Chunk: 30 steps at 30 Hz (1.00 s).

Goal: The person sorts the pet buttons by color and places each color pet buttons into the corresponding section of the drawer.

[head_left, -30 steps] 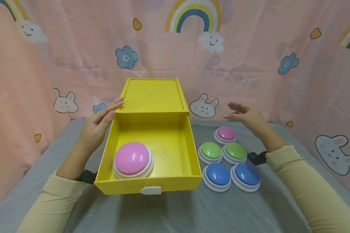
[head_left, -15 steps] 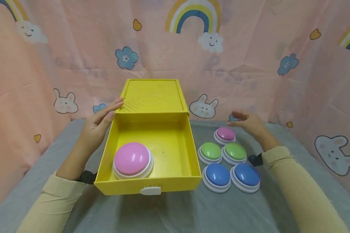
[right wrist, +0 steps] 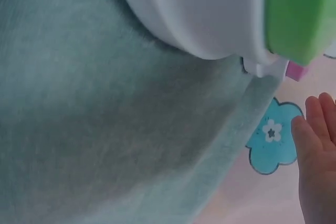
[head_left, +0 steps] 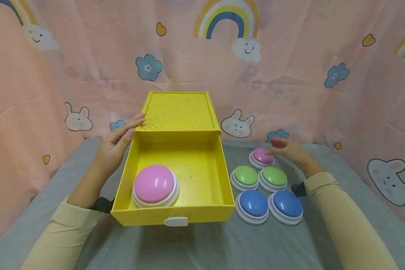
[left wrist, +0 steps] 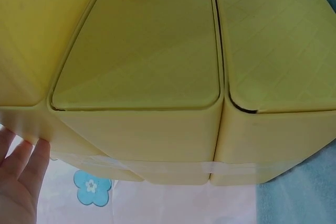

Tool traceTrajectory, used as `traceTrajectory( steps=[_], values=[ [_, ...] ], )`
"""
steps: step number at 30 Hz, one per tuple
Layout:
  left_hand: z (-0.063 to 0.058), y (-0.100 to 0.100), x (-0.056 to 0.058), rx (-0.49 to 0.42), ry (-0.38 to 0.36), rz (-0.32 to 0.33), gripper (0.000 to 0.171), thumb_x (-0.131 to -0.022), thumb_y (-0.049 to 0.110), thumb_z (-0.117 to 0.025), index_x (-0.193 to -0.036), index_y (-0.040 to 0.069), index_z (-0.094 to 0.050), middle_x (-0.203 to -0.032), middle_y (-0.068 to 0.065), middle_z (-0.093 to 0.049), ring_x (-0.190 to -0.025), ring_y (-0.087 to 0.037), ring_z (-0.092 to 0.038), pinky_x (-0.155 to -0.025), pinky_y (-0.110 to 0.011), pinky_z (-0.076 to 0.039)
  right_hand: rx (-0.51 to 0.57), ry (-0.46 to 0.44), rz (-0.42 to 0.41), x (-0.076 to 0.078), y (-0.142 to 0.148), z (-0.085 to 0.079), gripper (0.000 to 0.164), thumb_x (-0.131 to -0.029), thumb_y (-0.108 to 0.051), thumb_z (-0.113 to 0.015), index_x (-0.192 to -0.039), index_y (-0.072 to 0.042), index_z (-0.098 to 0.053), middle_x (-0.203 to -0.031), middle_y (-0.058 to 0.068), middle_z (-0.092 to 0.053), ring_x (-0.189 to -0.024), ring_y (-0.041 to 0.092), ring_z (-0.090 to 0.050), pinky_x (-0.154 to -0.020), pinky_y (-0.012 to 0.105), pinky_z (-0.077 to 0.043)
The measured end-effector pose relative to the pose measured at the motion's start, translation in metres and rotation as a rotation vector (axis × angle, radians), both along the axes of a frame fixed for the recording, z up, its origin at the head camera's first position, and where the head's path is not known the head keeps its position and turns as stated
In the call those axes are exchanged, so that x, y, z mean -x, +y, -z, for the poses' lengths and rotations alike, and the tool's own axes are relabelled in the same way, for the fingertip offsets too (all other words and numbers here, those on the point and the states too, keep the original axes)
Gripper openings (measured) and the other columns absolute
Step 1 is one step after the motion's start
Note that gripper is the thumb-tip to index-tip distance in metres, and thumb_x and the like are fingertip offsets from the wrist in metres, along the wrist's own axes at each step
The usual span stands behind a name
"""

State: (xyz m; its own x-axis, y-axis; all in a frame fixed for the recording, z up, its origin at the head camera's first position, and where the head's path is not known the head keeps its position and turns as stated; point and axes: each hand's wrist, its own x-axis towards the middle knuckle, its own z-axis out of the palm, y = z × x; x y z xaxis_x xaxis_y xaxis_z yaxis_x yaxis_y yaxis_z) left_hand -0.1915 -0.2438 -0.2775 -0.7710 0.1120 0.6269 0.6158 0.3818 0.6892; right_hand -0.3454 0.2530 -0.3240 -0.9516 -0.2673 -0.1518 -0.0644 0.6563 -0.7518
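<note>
- My left grip [head_left: 112,148] is released, straight fingers against the side of the yellow drawer cabinet [head_left: 180,110].
- Right of it and nearer me, the pulled-out drawer [head_left: 138,216] holds a big pink dome button [head_left: 154,183].
- Farther right, on the near side of my right grip [head_left: 291,153], two green buttons [head_left: 245,175] and two blue buttons [head_left: 254,203] sit on the desk [head_left: 256,247].
- Just left of that relaxed, uncurled grip is the farthest pink button [head_left: 261,156]; whether they touch, I cannot tell.
</note>
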Motion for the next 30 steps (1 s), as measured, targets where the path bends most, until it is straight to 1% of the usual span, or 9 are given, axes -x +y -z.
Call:
traceTrajectory(
  steps=[4,7,10,13,18,21,26,30],
  values=[
    [0.001,-0.001,0.000,-0.009,-0.001,0.003,0.037,-0.107,0.012,-0.040,-0.140,0.002,-0.056,-0.153,0.006,-0.049,-0.149,-0.017,-0.034,-0.115,-0.012,-0.033,-0.038,-0.008,-0.001,0.000,0.000,0.002,0.087,-0.092,-0.037,-0.069,-0.157,-0.002,-0.022,-0.161,0.025,-0.026,-0.149,0.046,-0.022,-0.119,0.066,-0.021],
    [0.001,0.000,0.000,-0.001,-0.001,0.000,0.037,-0.107,0.012,-0.041,-0.140,0.004,-0.056,-0.152,0.006,-0.049,-0.149,-0.015,-0.035,-0.115,-0.012,-0.034,-0.066,-0.012,-0.012,0.000,0.002,0.003,0.087,-0.092,-0.039,-0.068,-0.157,-0.002,-0.023,-0.161,0.026,-0.027,-0.148,0.047,-0.023,-0.118,0.068,-0.022],
    [0.001,0.000,0.001,0.006,0.003,0.002,0.037,-0.107,0.012,-0.041,-0.140,0.004,-0.056,-0.152,0.007,-0.049,-0.149,-0.013,-0.035,-0.115,-0.012,-0.033,-0.077,-0.036,-0.026,-0.002,0.004,0.005,0.089,-0.092,-0.041,-0.068,-0.157,-0.003,-0.022,-0.160,0.026,-0.028,-0.148,0.048,-0.023,-0.118,0.068,-0.022],
    [0.002,0.000,0.001,0.003,0.002,0.008,0.037,-0.107,0.011,-0.041,-0.140,0.003,-0.056,-0.152,0.008,-0.049,-0.149,-0.014,-0.035,-0.116,-0.013,-0.033,-0.050,-0.060,-0.042,-0.001,0.005,0.010,0.088,-0.092,-0.039,-0.070,-0.157,-0.003,-0.023,-0.160,0.025,-0.028,-0.148,0.047,-0.022,-0.119,0.067,-0.020],
    [0.002,0.000,0.000,-0.002,-0.005,0.005,0.037,-0.107,0.012,-0.041,-0.140,0.003,-0.056,-0.152,0.008,-0.049,-0.149,-0.013,-0.035,-0.116,-0.013,-0.033,0.027,-0.067,-0.099,0.003,0.005,0.018,0.086,-0.091,-0.029,-0.071,-0.156,0.001,-0.023,-0.161,0.026,-0.026,-0.149,0.047,-0.020,-0.121,0.064,-0.019],
    [0.002,0.000,0.000,-0.007,-0.003,0.002,0.037,-0.107,0.012,-0.040,-0.140,0.002,-0.056,-0.152,0.008,-0.049,-0.149,-0.015,-0.035,-0.116,-0.013,-0.033,0.033,-0.067,-0.116,0.004,0.002,0.020,0.087,-0.090,-0.028,-0.072,-0.156,0.002,-0.023,-0.161,0.027,-0.024,-0.149,0.048,-0.020,-0.121,0.063,-0.021],
    [0.000,0.000,-0.001,0.003,-0.002,-0.011,0.037,-0.108,0.013,-0.040,-0.140,0.002,-0.056,-0.153,0.005,-0.049,-0.149,-0.018,-0.034,-0.116,-0.013,-0.032,-0.017,-0.053,-0.121,0.007,0.001,0.022,0.090,-0.089,-0.032,-0.073,-0.156,0.001,-0.022,-0.161,0.028,-0.023,-0.149,0.049,-0.020,-0.120,0.064,-0.022],
    [-0.001,0.000,-0.001,0.015,-0.004,-0.020,0.037,-0.108,0.013,-0.040,-0.140,0.003,-0.056,-0.154,0.002,-0.048,-0.149,-0.016,-0.035,-0.115,-0.012,-0.033,-0.055,-0.058,-0.112,0.008,0.002,0.025,0.094,-0.088,-0.036,-0.075,-0.157,-0.001,-0.022,-0.161,0.028,-0.023,-0.149,0.049,-0.020,-0.120,0.065,-0.021]
  ],
)
